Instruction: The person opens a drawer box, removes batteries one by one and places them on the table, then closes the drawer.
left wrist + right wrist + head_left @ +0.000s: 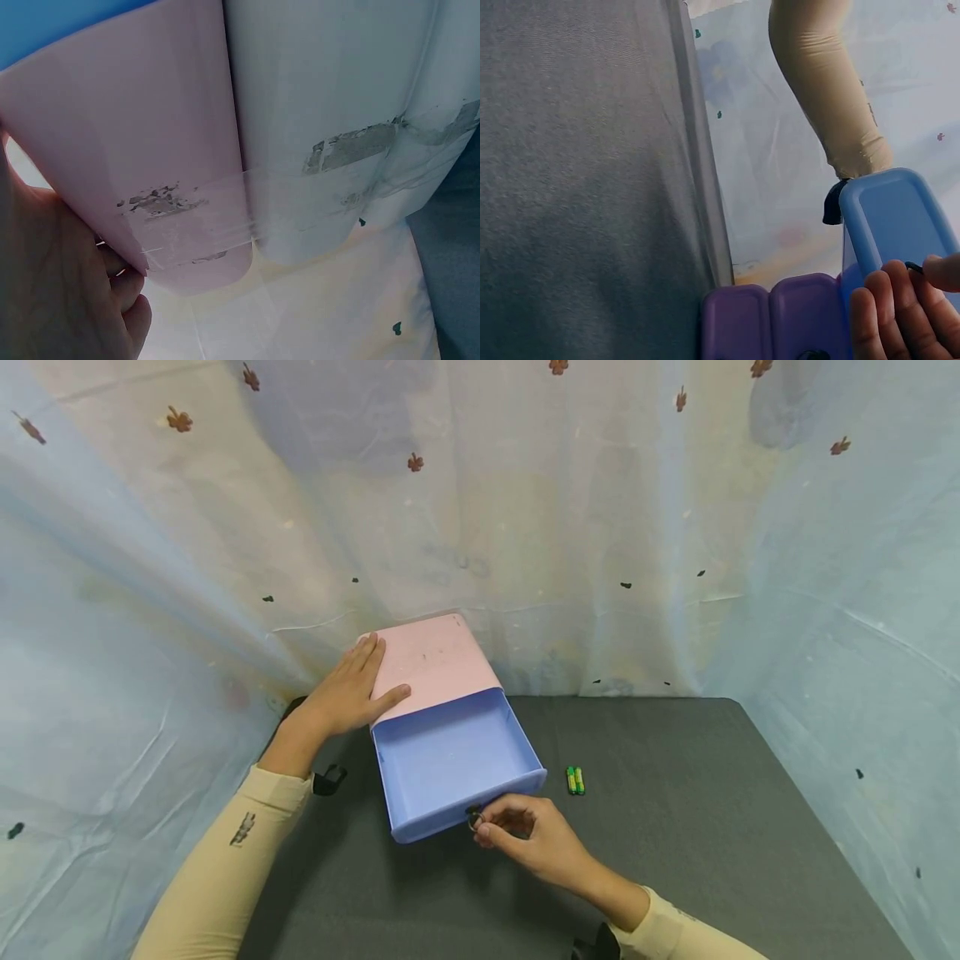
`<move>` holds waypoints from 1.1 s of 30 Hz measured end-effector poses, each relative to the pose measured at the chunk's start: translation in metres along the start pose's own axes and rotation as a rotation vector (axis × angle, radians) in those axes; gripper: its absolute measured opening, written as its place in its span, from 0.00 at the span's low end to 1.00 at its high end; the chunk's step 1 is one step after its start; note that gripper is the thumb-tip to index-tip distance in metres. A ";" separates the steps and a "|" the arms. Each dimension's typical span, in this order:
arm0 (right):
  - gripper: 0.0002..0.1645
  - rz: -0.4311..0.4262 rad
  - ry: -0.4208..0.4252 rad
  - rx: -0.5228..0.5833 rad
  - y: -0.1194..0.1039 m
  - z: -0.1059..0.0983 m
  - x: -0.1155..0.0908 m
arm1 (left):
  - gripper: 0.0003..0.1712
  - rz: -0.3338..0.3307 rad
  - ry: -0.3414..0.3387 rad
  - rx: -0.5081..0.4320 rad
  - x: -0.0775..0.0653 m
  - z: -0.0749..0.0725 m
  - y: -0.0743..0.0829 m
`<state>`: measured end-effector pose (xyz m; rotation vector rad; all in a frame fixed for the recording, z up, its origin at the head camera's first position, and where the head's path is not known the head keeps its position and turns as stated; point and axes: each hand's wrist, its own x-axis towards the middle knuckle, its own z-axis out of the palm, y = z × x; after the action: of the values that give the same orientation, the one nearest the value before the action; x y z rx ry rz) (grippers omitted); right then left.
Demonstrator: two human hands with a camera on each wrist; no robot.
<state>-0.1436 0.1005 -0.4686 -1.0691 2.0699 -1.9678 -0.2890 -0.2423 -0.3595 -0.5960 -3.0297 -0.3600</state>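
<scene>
A small drawer cabinet with a pink top casing (431, 664) stands on the dark table. Its blue drawer (457, 760) is pulled out, and the bare floor inside shows. My left hand (348, 689) rests on the pink casing at its left edge, fingers extended; in the left wrist view this hand (67, 277) lies along the casing's edge. At the drawer's front, my right hand (532, 835) pinches a small dark ring pull (475, 818) between thumb and finger. The right wrist view shows the same hand (907, 307) at the blue drawer front (900, 217).
Two green batteries (575, 781) lie side by side on the table (652, 827), right of the drawer. Purple drawer fronts (735, 322) sit beside the blue one in the right wrist view. A pale casing (315, 112) adjoins the pink one. Patterned curtains (517, 527) surround the table.
</scene>
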 end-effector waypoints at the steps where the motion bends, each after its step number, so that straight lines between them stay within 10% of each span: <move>1: 0.04 -0.005 0.001 0.002 -0.001 0.000 0.001 | 0.62 0.000 0.000 0.000 0.000 0.000 0.000; 33: 0.05 0.007 0.052 -0.007 0.001 -0.004 0.043 | 0.62 -0.017 -0.002 0.006 0.000 0.000 0.001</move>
<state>-0.1782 0.0807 -0.4527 -1.0208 2.1052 -2.0068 -0.2886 -0.2416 -0.3596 -0.5711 -3.0387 -0.3511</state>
